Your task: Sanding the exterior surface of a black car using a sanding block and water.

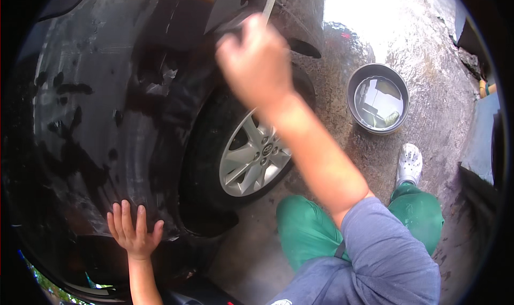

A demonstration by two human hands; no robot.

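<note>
My left hand [134,232] rests on the dusty, smudged black panel of a car [88,112], its fingers stretched out and apart. Above the front of the wheel arch is my right hand [257,58], smeared by motion, with its fingers curled in. A narrow pale strip [272,4] runs up from behind that hand; whether it is held or part of the car I cannot tell. Below my right wrist is the wheel [254,163], a black tyre around a silver spoked rim, partly covered by my forearm.
A dark round bucket [350,99] of water stands on the wet concrete floor [369,160] to the right, with a small pale greenish thing inside. My green-trousered knees and a white clog [409,164] are below it. Dark and blue-grey objects line the right edge.
</note>
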